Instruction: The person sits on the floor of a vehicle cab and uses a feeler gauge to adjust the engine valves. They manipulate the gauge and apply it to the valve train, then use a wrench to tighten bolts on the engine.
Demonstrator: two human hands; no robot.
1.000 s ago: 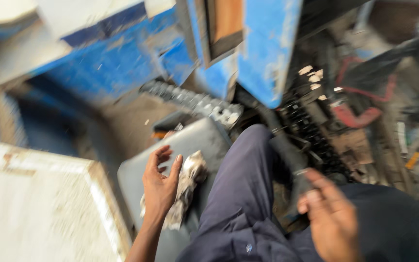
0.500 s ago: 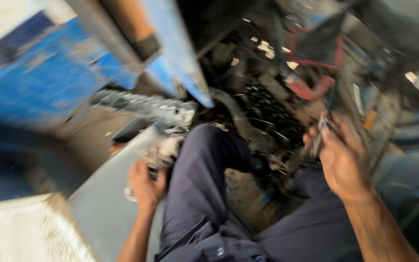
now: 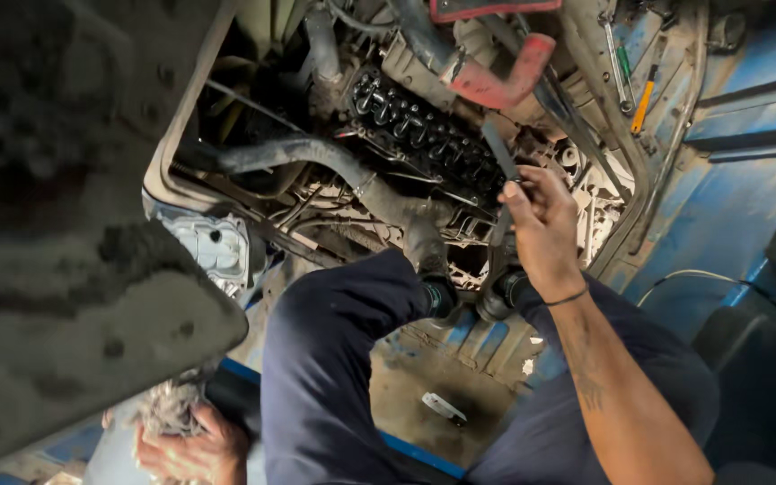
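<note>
The right hand point(image 3: 539, 232) is closed around a thin, flat dark metal tool point(image 3: 499, 154), pinched between thumb and fingers with the blade pointing up toward 11 o'clock. Its tip sits just above the exposed row of valve springs and rockers on the engine's cylinder head point(image 3: 424, 135), which runs from 10 o'clock down to 4 o'clock through the open engine bay. The left hand point(image 3: 186, 445), at 7 o'clock near the frame's bottom edge, is clenched on a grey wad of rag point(image 3: 165, 411) and rests beside the person's dark blue trouser leg point(image 3: 334, 359).

To handle this well, I would judge that the thin tool wants a light fingertip hold, kept flat and in line with the gap it is offered to, so it neither bends nor jams between parts. The thick black hose point(image 3: 316, 160) crossing at 9 o'clock and the red hose point(image 3: 496, 81) at 12 o'clock crowd the approach, so coming in from the 5 o'clock side looks cleanest. Loose screwdrivers point(image 3: 632, 85) lie on the ledge at 1 o'clock, well apart from the hand. The rag is best kept clear of the open head, since lint could drop among the springs
</note>
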